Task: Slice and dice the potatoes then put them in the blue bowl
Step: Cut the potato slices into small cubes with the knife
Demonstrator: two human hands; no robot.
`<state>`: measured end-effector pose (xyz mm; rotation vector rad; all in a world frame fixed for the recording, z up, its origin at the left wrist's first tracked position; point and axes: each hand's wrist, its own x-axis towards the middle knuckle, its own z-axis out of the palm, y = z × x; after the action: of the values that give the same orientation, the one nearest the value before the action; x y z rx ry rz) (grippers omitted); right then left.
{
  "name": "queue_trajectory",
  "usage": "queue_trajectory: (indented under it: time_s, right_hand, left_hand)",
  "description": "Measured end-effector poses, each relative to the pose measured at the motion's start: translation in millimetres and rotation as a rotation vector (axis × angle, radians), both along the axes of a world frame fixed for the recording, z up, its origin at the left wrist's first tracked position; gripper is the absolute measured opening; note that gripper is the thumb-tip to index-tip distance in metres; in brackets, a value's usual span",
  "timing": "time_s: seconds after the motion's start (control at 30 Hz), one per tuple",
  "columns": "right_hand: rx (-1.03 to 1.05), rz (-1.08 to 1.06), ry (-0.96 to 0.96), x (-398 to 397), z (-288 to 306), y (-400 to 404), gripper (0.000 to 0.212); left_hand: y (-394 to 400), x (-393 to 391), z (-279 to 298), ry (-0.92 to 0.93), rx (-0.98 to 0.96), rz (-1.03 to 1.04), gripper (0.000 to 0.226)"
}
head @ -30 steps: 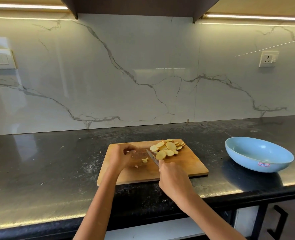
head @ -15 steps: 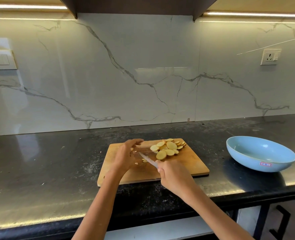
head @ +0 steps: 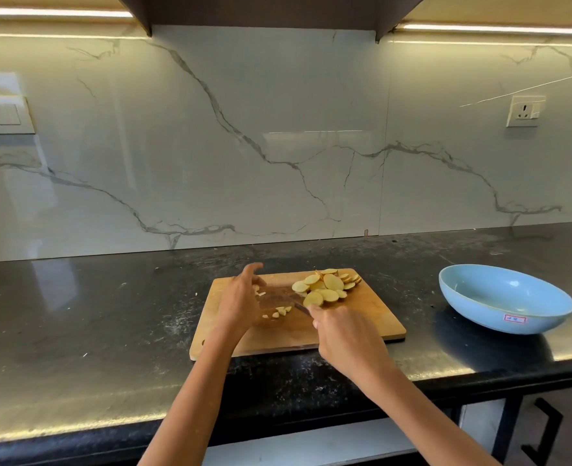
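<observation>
A pile of round potato slices (head: 328, 285) lies at the far right of the wooden cutting board (head: 372, 317). A few small diced pieces (head: 280, 311) sit near the board's middle. My right hand (head: 345, 334) grips the handle of a knife (head: 286, 299), whose blade points left, low over the board. My left hand (head: 240, 297) is at the blade's tip with loosely spread fingers and the index finger raised; I see nothing held in it. The blue bowl (head: 499, 314) stands empty on the counter, right of the board.
The black stone counter (head: 93, 314) stretches to both sides, with a marble wall behind. A wall socket (head: 524, 111) is at the upper right and a switch plate (head: 2, 116) at the left. Cabinet handles (head: 546, 428) show below the counter edge.
The knife swung from pointing away to lying leftward across the board. My left hand lifted off the board and opened its fingers at the blade. The diced pieces stayed put.
</observation>
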<state>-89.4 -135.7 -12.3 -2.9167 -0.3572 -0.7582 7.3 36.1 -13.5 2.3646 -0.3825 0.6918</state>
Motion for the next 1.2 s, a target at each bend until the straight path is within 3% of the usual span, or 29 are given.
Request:
queue_trajectory:
  time_s: [0.1,0.23,0.43,0.57,0.87,1.03,1.2]
  right_hand:
    - [0.105,-0.019,-0.043,9.6,1.6,-7.3,0.035]
    - [0.278,0.024,-0.097,37.8,9.4,-14.7,0.038]
    - [0.571,0.069,-0.209,94.6,15.2,-12.4,0.036]
    - [0.612,0.044,-0.205,121.4,7.9,-13.9,0.036]
    - [0.66,-0.013,-0.257,131.8,-0.4,-30.4,0.035]
    - [0.618,-0.024,-0.276,127.3,-0.5,-29.7,0.035]
    - [0.671,-0.045,-0.278,123.9,0.3,-33.8,0.035]
  left_hand:
    - [-8.0,-5.2,0.8,0.053,0.043,-0.183,0.022]
    - [-17.9,-5.1,-5.7,0.113,0.233,-0.39,0.013]
    - [10.3,20.5,-9.2,0.028,0.292,-0.232,0.009]
    - [23.0,38.4,-13.1,-0.054,0.484,-0.04,0.015]
    - [37.0,48.9,2.4,0.046,0.107,-0.149,0.01]
    - [46.7,33.3,6.2,0.297,0.043,-0.246,0.025]
    - [41.1,37.2,-3.5,0.117,0.036,-0.032,0.015]
